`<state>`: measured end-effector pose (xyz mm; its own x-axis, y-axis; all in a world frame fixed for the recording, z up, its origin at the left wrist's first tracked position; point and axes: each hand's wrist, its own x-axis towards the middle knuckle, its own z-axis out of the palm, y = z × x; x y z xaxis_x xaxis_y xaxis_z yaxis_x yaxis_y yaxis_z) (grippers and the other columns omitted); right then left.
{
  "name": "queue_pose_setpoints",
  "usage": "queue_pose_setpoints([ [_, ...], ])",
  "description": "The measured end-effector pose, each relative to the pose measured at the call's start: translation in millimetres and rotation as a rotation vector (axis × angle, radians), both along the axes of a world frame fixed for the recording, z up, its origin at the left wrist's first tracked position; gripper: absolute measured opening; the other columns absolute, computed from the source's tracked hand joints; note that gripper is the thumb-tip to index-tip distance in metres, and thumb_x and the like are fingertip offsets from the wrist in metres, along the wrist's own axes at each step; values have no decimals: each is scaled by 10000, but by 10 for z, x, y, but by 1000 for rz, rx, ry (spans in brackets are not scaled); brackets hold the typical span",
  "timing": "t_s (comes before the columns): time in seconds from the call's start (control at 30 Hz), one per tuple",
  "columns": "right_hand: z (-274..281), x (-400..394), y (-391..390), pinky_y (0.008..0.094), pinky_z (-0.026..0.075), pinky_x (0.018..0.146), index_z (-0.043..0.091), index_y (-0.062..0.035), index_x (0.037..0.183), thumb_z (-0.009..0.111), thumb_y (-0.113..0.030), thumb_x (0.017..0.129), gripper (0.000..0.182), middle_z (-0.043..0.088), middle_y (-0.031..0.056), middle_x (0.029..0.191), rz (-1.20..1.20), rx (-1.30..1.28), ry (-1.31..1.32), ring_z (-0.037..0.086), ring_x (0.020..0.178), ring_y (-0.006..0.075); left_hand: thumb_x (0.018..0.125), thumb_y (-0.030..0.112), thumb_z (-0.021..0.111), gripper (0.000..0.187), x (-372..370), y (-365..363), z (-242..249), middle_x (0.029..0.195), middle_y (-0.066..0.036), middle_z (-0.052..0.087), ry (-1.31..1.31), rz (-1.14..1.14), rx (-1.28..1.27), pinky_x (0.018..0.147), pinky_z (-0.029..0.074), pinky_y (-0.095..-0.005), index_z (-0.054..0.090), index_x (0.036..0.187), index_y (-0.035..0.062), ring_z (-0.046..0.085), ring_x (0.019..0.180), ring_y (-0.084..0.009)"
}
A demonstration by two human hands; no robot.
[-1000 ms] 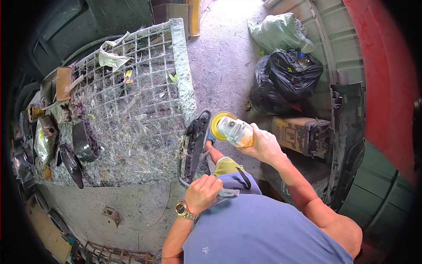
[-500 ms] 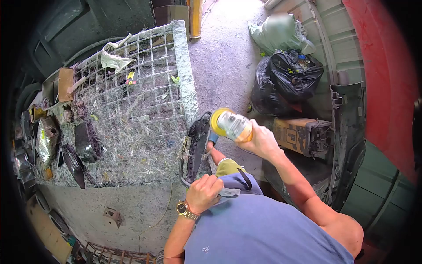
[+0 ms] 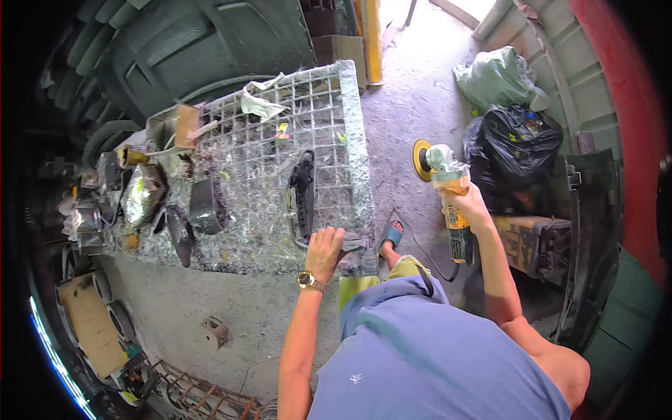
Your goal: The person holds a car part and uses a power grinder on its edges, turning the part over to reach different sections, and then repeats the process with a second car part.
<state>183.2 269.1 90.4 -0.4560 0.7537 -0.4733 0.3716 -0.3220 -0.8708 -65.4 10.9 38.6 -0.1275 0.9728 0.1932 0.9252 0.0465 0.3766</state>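
My left hand [image 3: 325, 250], with a gold watch at the wrist, is closed on the near end of a dark, long frame-like part [image 3: 303, 199]. That part lies on a worktable [image 3: 358, 150] with a grid top covered in fibre scraps. Away from the table on the right, my right hand [image 3: 467, 205] is wrapped round the body of an angle grinder [image 3: 450, 175]. The grinder's yellow disc [image 3: 421, 159] faces left, and its cord hangs from the lower end.
Glossy dark pieces [image 3: 206, 206], a silver object [image 3: 145, 194] and a cloth [image 3: 262, 105] lie on the table. Black [image 3: 518, 147] and green [image 3: 493, 80] bags and a box [image 3: 518, 241] stand at right. A hollow block [image 3: 214, 333] sits on the floor.
The grinder has swung right, away from the table, and turned more upright. The dark part, held near my body before, now lies on the grid top. The view has shifted left.
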Motion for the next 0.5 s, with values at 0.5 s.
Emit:
queue_pose_setpoints([
  [0.5, 88, -593, -31, 342, 548, 581, 589, -38, 1053, 803, -426, 777, 521, 628, 87, 778, -123, -606, 455, 627, 619, 190, 699, 308, 830, 761, 1123, 619, 1259, 1112, -98, 562, -166, -137, -9, 892, 444, -417, 506, 1360, 111, 581, 976, -283],
])
